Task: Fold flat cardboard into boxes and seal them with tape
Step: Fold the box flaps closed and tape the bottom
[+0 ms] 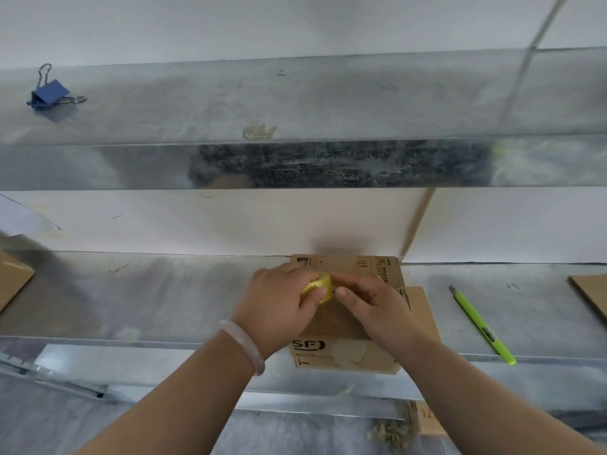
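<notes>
Pinching a yellow tape roll (319, 286), left hand (275, 305) and right hand (372, 308) over brown printed box (348, 354) (SF logo).

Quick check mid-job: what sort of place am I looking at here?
Probably a packing bench in a shipping room: a printed cardboard box on a metal shelf, a yellow tape roll gripped in the left hand, a green cutter beside.
</notes>
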The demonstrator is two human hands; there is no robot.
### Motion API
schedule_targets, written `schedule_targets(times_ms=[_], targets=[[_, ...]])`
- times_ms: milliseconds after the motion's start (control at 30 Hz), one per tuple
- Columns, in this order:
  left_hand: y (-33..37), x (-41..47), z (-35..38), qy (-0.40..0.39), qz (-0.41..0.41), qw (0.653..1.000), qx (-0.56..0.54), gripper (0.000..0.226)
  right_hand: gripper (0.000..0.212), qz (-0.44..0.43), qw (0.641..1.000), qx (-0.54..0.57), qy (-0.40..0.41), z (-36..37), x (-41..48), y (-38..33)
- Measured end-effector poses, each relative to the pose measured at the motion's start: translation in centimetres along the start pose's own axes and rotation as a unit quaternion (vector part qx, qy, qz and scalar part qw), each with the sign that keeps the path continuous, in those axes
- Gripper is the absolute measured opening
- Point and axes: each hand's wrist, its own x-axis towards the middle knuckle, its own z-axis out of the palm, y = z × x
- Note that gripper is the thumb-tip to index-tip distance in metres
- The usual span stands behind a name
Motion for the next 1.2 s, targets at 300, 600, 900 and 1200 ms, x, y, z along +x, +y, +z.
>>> schedule_targets(times_ms=[300,600,900,1200], targets=[[0.4,1.2,-0.6,-0.050,0.013,0.999,0.013,0.036,0.007,0.082,0.995,-0.013,0.047,-0.2,0.2,0.6],[-1.5,0.5,0.4,-0.106,0.015,0.989,-0.107,0.051,0.015,0.108,0.992,-0.015,0.069,-2.7,0.6,0.9],[0.0,4.2,0.0,-0.066,-0.105,0.977,-0.175,0.019,0.014,0.126,0.968,0.184,0.118,-4.2,1.8,2.3],[0.1,5.7,0.2,-0.087,-0.143,0.960,-0.226,0.024,0.011,0.149,0.948,0.233,0.159,-4.8,2.0,3.2]])
